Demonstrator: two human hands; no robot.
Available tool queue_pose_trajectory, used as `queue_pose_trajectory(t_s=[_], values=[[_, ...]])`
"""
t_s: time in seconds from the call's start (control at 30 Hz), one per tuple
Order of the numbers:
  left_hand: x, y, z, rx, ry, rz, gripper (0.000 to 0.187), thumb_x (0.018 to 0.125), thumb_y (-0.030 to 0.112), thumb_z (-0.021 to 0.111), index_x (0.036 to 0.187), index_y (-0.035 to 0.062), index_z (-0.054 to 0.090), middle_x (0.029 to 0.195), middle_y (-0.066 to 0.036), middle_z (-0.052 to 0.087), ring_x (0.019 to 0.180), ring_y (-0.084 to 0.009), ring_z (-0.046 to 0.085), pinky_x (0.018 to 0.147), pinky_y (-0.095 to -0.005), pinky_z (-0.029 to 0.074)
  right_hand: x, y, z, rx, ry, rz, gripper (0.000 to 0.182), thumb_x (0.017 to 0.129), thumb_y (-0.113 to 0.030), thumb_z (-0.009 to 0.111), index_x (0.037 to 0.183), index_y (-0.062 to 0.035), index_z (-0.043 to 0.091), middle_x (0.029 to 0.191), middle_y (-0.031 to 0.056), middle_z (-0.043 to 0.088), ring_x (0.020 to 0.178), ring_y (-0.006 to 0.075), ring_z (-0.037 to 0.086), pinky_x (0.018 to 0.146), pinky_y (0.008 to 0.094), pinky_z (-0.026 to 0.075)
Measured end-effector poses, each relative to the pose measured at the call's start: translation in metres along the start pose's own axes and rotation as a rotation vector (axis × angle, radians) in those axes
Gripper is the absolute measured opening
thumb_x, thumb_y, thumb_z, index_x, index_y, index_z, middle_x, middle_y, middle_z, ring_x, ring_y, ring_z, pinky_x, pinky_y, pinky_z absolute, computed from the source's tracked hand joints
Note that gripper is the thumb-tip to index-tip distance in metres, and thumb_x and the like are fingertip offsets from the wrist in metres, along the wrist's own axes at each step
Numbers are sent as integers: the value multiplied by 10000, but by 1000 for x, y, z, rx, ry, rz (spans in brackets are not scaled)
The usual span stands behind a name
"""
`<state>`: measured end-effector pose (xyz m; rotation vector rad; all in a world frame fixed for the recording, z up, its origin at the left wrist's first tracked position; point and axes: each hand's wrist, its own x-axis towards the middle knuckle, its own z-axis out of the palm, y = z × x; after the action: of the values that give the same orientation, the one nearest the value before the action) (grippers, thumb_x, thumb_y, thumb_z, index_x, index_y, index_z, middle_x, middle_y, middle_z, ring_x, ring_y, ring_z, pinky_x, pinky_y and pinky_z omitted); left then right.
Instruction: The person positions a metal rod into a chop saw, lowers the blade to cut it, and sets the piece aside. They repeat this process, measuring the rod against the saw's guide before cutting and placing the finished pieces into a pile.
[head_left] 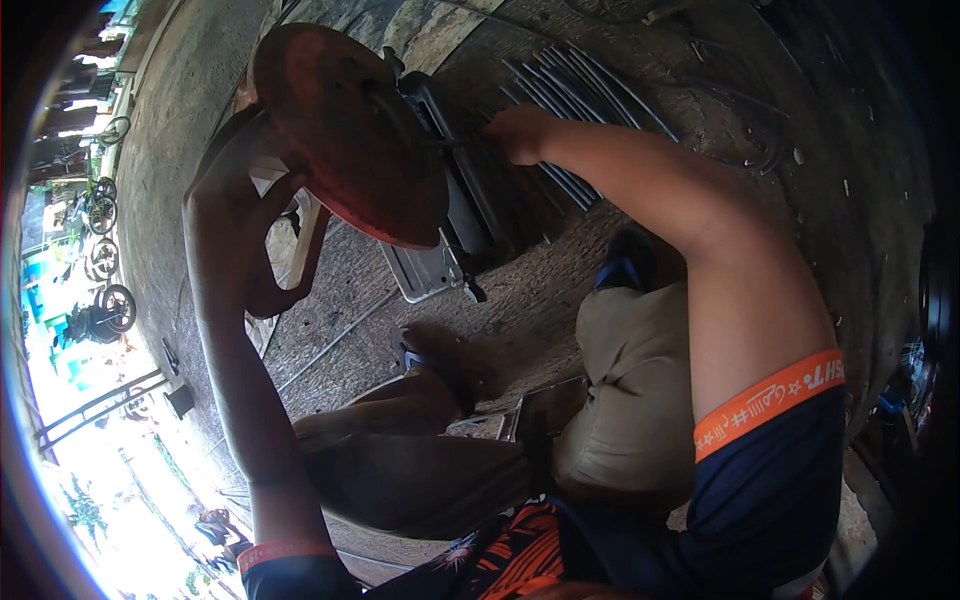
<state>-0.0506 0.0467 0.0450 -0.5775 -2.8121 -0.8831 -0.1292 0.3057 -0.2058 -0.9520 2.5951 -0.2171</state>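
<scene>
A cut-off saw with a round reddish guard stands at the upper centre, over a metal base. On the guard's left side, my left hand is curled around the saw's handle, partly hidden by the guard. My right hand is closed at the far side of the dark vise part, beside a bundle of thin metal rods. What its fingers hold is too dark to make out.
Below the saw are my bent knees and sandalled feet on rough, dirty ground. Cables lie at the upper right. Parked motorbikes stand in bright light at the far left.
</scene>
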Motion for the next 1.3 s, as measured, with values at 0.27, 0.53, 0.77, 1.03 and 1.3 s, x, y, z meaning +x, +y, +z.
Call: queue_pose_trajectory(t_s=[0.27, 0.53, 0.77, 1.03, 1.3], values=[[-1, -2, -1, -58, -21, -50, 471, 711, 2, 735, 1167, 26, 621, 1027, -98, 676, 875, -146, 640, 752, -302, 514, -3, 0, 0, 6, 15, -7, 239, 792, -87, 572, 1004, -80, 683, 1031, 154, 673, 996, 330, 638, 794, 433, 526], [-1, 0, 0, -93, -27, -60, 442, 727, -7, 724, 1157, 20, 625, 1087, -93, 661, 916, -132, 632, 748, -287, 519, -2, 2, -1, -11, 13, -22, 241, 788, -84, 570, 1000, -85, 684, 1029, 154, 673, 991, 330, 639, 800, 432, 523], [-1, -2, 0, -98, -22, -47, 460, 723, -3, 730, 1169, 18, 616, 1108, -102, 655, 930, -142, 633, 753, -295, 522, -5, 1, -3, -20, 13, -25, 237, 792, -90, 564, 997, -93, 683, 1024, 146, 674, 987, 332, 639, 795, 435, 521], [1, -6, -1, 39, 7, 57, 469, 711, 11, 747, 1162, 12, 618, 1105, -118, 655, 966, -172, 638, 787, -310, 519, -9, 0, -7, -58, -7, -39, 234, 791, -91, 570, 994, -99, 684, 1024, 143, 675, 989, 327, 640, 793, 430, 523], [-1, -2, -1, -81, -17, -63, 440, 709, 9, 747, 1133, 13, 633, 1123, -115, 645, 972, -174, 635, 816, -317, 509, -7, -3, -7, 1, -6, 2, 232, 801, -95, 562, 1000, -81, 682, 1042, 158, 669, 1008, 331, 634, 816, 433, 518]])
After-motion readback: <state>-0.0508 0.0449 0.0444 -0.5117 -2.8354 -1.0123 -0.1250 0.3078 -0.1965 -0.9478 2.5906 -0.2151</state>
